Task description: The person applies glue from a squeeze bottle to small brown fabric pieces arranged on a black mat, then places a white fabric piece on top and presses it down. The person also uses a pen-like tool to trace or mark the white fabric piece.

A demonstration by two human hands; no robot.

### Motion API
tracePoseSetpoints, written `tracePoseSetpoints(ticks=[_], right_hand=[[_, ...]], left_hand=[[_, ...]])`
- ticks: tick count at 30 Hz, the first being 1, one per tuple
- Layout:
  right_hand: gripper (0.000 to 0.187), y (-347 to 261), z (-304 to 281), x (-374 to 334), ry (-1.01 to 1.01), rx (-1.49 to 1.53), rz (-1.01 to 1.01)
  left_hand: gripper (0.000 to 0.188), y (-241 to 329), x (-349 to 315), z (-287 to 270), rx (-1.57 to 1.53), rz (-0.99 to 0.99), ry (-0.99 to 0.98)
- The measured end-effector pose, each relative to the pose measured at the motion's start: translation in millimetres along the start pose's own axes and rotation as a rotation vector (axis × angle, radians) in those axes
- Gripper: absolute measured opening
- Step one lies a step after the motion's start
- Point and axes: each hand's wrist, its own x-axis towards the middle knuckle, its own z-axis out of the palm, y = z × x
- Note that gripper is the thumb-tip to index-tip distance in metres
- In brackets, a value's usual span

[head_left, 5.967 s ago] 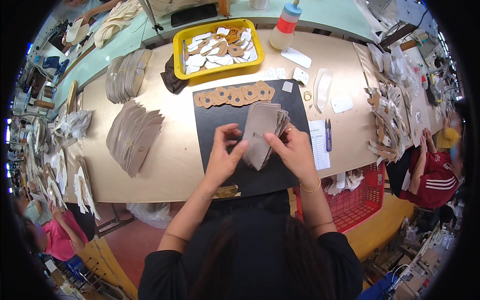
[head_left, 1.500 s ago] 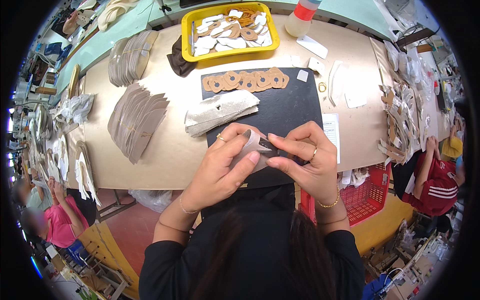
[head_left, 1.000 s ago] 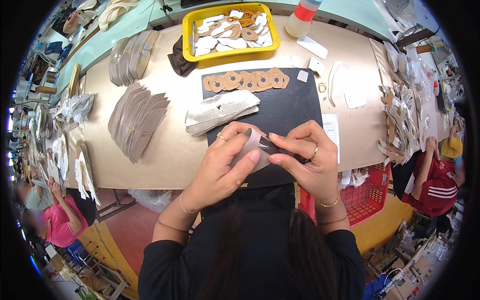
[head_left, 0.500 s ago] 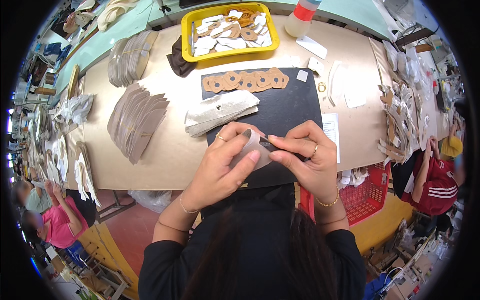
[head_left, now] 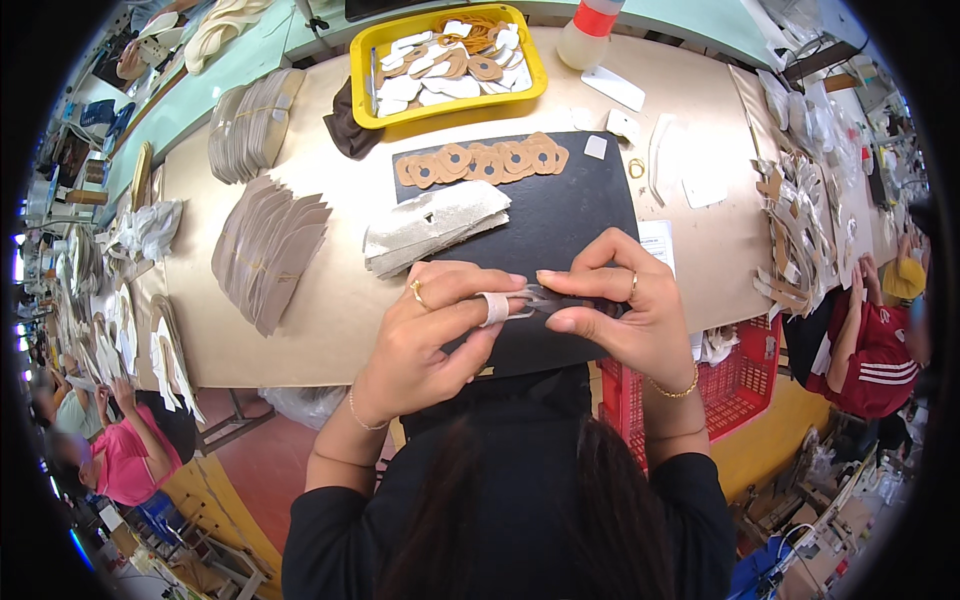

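In front of me, over the black mat (head_left: 560, 220), my left hand (head_left: 430, 325) is closed on a thin grey-beige piece (head_left: 521, 315), now seen nearly edge-on and mostly hidden by the fingers. A pale band wraps one of its fingers. Facing it, my right hand (head_left: 625, 305) pinches a small dark tool (head_left: 560, 301) with a metallic look between thumb and forefinger. The tool's tip meets the piece between the two hands; its exact kind is unclear. Just beyond my left hand lies a stack of pale grey pieces (head_left: 435, 228), with overlapping tan pieces (head_left: 480, 163) behind it.
A yellow tray (head_left: 440, 112) of white and tan pieces stands at the back, beside a bottle (head_left: 588, 35). Stacks of beige pieces (head_left: 268, 255) lie left. Below the table's right side is a red crate (head_left: 735, 400). Co-workers (head_left: 868, 345) sit at both sides.
My left hand has turned, so the piece that showed its broad face now shows mostly its edge. Both hands stay close together, the right still pinching the dark tool.
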Motion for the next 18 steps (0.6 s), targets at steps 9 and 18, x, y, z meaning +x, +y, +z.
tracePoseSetpoints(ticks=[9,18], right_hand=[[0.036,-3.1,1.3,-1.4,-0.040,0.068,0.047],[0.031,-1.4,-0.4,-2.3,-0.033,0.031,0.018]], left_hand=[[0.023,-2.9,-1.8,0.6,-0.041,0.054,-0.010],[0.022,-0.3,-0.5,3.9,0.008,0.058,0.010]])
